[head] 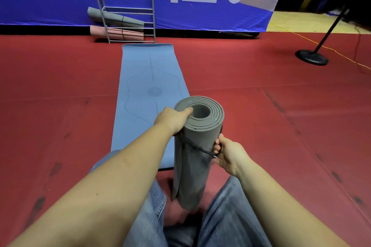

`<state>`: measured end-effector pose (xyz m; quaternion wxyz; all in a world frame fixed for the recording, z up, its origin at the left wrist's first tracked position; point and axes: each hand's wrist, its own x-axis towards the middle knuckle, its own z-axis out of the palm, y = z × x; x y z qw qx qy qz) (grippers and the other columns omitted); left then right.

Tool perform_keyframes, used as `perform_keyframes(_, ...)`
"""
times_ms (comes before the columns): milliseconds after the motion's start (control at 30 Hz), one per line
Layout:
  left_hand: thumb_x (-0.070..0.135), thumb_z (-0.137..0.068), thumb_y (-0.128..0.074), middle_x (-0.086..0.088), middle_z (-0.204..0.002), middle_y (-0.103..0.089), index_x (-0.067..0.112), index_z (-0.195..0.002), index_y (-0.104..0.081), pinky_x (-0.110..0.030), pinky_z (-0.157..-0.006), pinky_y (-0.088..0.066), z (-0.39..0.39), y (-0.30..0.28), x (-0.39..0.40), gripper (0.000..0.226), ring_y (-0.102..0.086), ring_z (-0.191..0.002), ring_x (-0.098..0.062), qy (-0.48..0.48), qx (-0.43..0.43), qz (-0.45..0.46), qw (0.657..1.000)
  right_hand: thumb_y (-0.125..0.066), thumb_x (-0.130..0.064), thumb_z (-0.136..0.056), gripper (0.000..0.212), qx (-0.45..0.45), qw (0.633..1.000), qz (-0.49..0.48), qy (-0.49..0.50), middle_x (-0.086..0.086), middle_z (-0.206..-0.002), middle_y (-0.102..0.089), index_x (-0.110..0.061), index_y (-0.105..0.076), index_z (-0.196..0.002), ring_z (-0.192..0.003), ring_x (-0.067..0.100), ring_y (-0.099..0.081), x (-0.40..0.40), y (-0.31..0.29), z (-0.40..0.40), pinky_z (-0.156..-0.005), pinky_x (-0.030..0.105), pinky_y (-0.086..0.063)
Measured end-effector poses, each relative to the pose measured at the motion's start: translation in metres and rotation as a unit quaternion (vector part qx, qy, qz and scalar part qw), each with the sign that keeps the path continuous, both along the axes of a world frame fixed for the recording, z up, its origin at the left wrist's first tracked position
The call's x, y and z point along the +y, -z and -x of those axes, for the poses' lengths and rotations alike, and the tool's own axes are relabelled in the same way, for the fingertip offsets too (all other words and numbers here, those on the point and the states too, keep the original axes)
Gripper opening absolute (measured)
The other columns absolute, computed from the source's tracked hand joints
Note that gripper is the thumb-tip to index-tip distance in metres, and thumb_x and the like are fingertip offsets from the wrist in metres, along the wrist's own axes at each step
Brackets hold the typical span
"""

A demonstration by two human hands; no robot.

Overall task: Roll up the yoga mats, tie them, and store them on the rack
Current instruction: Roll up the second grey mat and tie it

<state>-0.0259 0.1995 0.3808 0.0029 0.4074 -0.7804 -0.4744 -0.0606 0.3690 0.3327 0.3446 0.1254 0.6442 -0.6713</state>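
Observation:
A rolled grey yoga mat [195, 158] stands upright between my knees, its spiral end facing up. My left hand [173, 119] grips its top rim, thumb into the hollow core. A thin black strap [197, 149] runs slantwise across the roll, and my right hand [226, 155] pinches it at the roll's right side. Ahead, a blue yoga mat [147, 94] lies unrolled flat on the floor. The metal rack [128, 12] stands at the banner, with a rolled grey mat [115, 18] and a rolled pink mat [118, 34] on its lower tiers.
The floor [261, 126] is red sports matting. A blue banner [200, 12] closes off the back. A black stanchion base [311, 57] with a slanted pole stands at the right, and an orange cable [331, 50] trails past it.

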Motion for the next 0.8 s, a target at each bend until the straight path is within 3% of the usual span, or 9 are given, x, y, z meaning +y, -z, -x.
perform_keyframes(100,0.055,-0.096,-0.036,-0.009,-0.094,-0.066,0.009,-0.099,-0.062,-0.034,-0.076,-0.055,-0.008,0.001,-0.012,0.053,-0.063,-0.085,-0.023,-0.043,0.071,-0.195,0.977,-0.039,-0.03,-0.102,0.037,0.024,0.998,-0.051,-0.034,-0.005,-0.052,-0.043,-0.018,-0.043,-0.067,-0.054,0.014,-0.04,-0.002,-0.005,0.008,-0.058,0.029,-0.042)
perform_keyframes(200,0.015,-0.1,-0.041,-0.007,-0.087,-0.062,0.007,-0.091,-0.064,-0.029,-0.072,-0.056,-0.014,0.007,-0.018,0.025,-0.061,-0.071,-0.017,-0.086,0.122,-0.297,0.943,-0.038,-0.026,-0.101,0.035,0.037,0.994,-0.094,-0.035,0.003,-0.064,-0.049,-0.015,-0.042,-0.068,-0.06,0.018,-0.052,-0.006,-0.008,0.014,-0.053,0.029,-0.05)
perform_keyframes(300,-0.004,-0.094,-0.041,-0.008,-0.087,-0.063,0.005,-0.097,-0.064,-0.025,-0.068,-0.056,-0.012,0.014,-0.021,0.025,-0.062,-0.071,-0.015,-0.102,0.138,-0.303,0.937,-0.041,-0.017,-0.097,0.028,0.083,0.986,-0.14,-0.032,0.009,-0.072,-0.057,-0.011,-0.046,-0.069,-0.063,0.022,-0.058,-0.014,-0.012,0.023,-0.048,0.028,-0.052)
perform_keyframes(400,-0.01,-0.092,-0.043,-0.014,-0.091,-0.064,0.002,-0.102,-0.059,-0.026,-0.072,-0.053,-0.009,0.025,-0.02,0.022,-0.062,-0.072,-0.017,-0.121,0.139,-0.297,0.937,-0.04,-0.012,-0.094,0.026,0.166,0.963,-0.205,-0.053,0.015,-0.073,-0.06,-0.007,-0.048,-0.071,-0.06,0.024,-0.059,-0.015,-0.007,0.033,-0.049,0.028,-0.051)
perform_keyframes(500,-0.008,-0.09,-0.048,-0.009,-0.077,-0.059,0.005,-0.09,-0.056,-0.023,-0.066,-0.053,-0.008,0.043,-0.016,0.015,-0.057,-0.062,-0.014,-0.133,0.127,-0.246,0.952,-0.04,-0.013,-0.092,0.024,0.218,0.934,-0.27,-0.088,0.016,-0.064,-0.058,-0.005,-0.05,-0.071,-0.053,0.026,-0.056,-0.013,0.006,0.04,-0.058,0.04,-0.053)
perform_keyframes(567,-0.007,-0.088,-0.051,-0.009,-0.075,-0.057,0.007,-0.082,-0.055,-0.018,-0.055,-0.053,-0.005,0.057,-0.015,0.015,-0.055,-0.059,-0.014,-0.137,0.121,-0.216,0.959,-0.041,-0.018,-0.091,0.028,0.243,0.917,-0.3,-0.101,0.015,-0.062,-0.057,-0.006,-0.05,-0.068,-0.062,0.031,-0.057,-0.012,0.015,0.047,-0.069,0.047,-0.054)
perform_keyframes(633,-0.007,-0.087,-0.053,-0.01,-0.075,-0.056,0.01,-0.078,-0.051,-0.016,-0.05,-0.051,0.0,0.071,-0.015,0.02,-0.054,-0.057,-0.014,-0.141,0.109,-0.198,0.964,-0.04,-0.022,-0.093,0.034,0.259,0.904,-0.321,-0.116,0.014,-0.065,-0.057,-0.009,-0.047,-0.063,-0.072,0.035,-0.059,-0.014,0.022,0.057,-0.073,0.044,-0.052)
perform_keyframes(800,-0.009,-0.086,-0.052,-0.01,-0.071,-0.055,0.01,-0.075,-0.049,-0.014,-0.043,-0.048,0.015,0.102,-0.02,0.022,-0.052,-0.054,-0.015,-0.134,0.073,-0.18,0.972,-0.034,-0.025,-0.1,0.036,0.276,0.863,-0.387,-0.172,0.012,-0.085,-0.056,-0.016,-0.044,-0.066,-0.08,0.029,-0.047,-0.016,0.046,0.076,-0.068,0.032,-0.034)
